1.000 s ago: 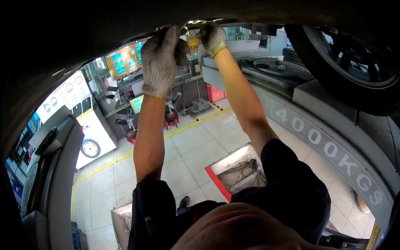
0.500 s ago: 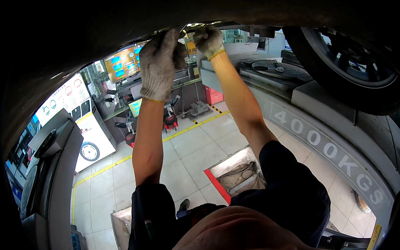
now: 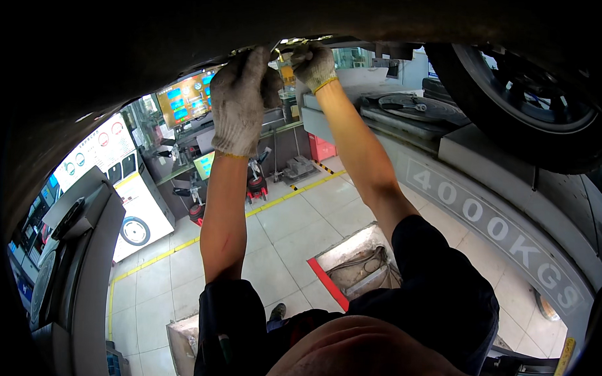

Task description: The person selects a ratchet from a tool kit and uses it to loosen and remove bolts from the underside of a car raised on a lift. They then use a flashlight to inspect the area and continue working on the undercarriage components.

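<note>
Both arms reach up to the dark underside of a raised vehicle (image 3: 147, 37). My left hand (image 3: 241, 106), in a grey-white knit work glove, is closed, with its fingers curled up against the underside. A thin shiny edge shows just beyond its fingertips, too small to name. My right hand (image 3: 314, 66), gloved alike with a yellow cuff, sits close beside it to the right. Its fingers are pinched together near a bright gap in the underbody. What either hand grips is hidden by the gloves and the shadow.
To the right, a wheel (image 3: 526, 103) stands over a grey lift runway (image 3: 486, 201). A ratchet wrench (image 3: 416, 106) lies on the runway's round turn plate (image 3: 393, 100). Another runway (image 3: 93, 247) runs at left. Below is a red-edged floor pit (image 3: 361, 266) with cables; a screen (image 3: 185, 98) glows behind.
Both hands stay at the same spot under the vehicle. My left hand and forearm have shifted very slightly down; the view has tilted a little.
</note>
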The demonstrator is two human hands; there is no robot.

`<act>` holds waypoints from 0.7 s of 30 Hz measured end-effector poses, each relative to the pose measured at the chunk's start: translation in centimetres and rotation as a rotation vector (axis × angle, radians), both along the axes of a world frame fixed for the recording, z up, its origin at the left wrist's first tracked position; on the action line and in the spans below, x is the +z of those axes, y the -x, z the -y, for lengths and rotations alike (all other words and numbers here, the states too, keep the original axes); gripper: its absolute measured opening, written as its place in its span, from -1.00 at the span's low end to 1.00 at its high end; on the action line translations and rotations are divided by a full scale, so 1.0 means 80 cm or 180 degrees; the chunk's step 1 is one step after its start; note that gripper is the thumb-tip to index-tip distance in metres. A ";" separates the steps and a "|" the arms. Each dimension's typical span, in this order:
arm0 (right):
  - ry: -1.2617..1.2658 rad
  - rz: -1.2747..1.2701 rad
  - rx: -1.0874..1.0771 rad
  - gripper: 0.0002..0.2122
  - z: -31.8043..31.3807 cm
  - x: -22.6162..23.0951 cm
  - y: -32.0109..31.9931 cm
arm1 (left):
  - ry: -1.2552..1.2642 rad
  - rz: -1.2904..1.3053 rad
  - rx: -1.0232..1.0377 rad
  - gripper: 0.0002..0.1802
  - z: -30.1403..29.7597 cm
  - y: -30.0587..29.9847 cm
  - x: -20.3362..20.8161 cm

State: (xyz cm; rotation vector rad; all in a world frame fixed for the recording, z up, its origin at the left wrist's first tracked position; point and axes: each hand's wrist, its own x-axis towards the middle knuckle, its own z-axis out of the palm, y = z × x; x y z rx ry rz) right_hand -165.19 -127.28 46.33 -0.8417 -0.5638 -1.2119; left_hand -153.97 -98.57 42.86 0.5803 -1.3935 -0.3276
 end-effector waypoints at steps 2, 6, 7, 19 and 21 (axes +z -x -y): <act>-0.0258 -0.0310 -0.1301 -0.83 -0.022 -0.004 -0.013 | -0.0012 -0.0063 0.0018 -0.41 0.003 -0.004 -0.003; -0.0643 -0.0220 -0.2176 -0.83 -0.070 -0.006 -0.030 | 0.0018 -0.0047 0.0038 -0.42 0.003 -0.013 -0.005; -0.0695 -0.0129 -0.2172 -0.84 -0.072 -0.003 -0.037 | 0.0024 -0.0050 0.0047 -0.42 0.004 -0.014 -0.005; -0.0321 -0.0248 -0.1698 -0.88 -0.028 -0.010 -0.018 | -0.0011 -0.0073 0.0033 -0.46 0.002 -0.009 -0.003; -0.0553 -0.0125 -0.1616 -0.88 -0.033 -0.010 -0.014 | -0.0001 -0.0095 -0.0001 -0.46 0.004 -0.008 -0.003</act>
